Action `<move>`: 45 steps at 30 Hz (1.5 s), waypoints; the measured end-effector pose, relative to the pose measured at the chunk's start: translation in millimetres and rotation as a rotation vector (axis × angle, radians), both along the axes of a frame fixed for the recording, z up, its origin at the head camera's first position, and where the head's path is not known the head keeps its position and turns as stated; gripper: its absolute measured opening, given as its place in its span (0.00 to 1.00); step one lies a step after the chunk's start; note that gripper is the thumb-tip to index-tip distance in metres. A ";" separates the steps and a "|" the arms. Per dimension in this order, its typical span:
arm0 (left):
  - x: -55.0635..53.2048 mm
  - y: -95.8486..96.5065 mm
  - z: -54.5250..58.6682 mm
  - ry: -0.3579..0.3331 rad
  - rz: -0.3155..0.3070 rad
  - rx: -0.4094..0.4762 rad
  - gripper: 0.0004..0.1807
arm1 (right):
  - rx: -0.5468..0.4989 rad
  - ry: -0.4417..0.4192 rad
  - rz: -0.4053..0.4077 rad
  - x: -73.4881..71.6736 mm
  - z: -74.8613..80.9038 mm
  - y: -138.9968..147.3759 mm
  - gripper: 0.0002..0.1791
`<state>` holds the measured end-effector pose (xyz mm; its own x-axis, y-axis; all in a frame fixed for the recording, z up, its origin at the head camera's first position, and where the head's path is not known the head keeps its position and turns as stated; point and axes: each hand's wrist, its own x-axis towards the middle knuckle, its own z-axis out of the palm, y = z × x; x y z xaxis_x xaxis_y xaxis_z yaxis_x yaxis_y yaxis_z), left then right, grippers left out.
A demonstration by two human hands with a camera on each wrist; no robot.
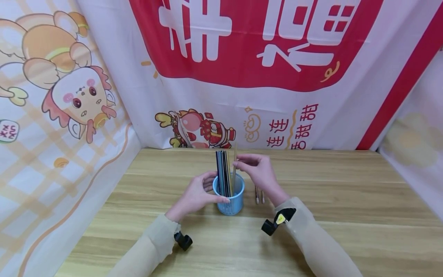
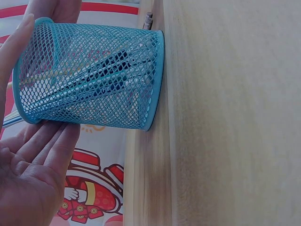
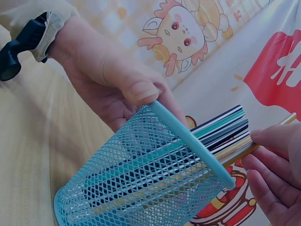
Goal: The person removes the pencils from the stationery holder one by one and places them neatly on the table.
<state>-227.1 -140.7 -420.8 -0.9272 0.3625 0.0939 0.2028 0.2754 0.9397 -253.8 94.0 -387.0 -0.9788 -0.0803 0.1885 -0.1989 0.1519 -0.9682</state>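
Observation:
A light blue mesh pen cup stands upright on the wooden table. My left hand grips it near the top, thumb over the near side of the rim and fingers around the far left side. Several dark, blue and striped pencils lean together inside the cup, their shafts visible through the mesh. With thumb and fingers my right hand pinches a gold pencil above the rim, its lower part inside the cup beside the bundle.
Two pencils lie on the wooden table to the right of the cup, partly hidden by the right hand. A printed cloth hangs behind the table, with another at the left side.

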 end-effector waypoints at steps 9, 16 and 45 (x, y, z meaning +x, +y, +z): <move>-1.0 -0.5 -1.8 -0.007 0.010 -0.016 0.45 | -0.029 0.065 -0.029 0.6 10.2 7.4 0.18; -0.7 -0.5 -0.8 -0.011 0.014 -0.019 0.46 | -0.095 0.136 -0.066 0.7 20.0 14.3 0.20; -0.8 1.2 0.6 0.004 0.010 -0.016 0.45 | -0.485 0.173 -0.257 -4.2 52.0 69.8 0.22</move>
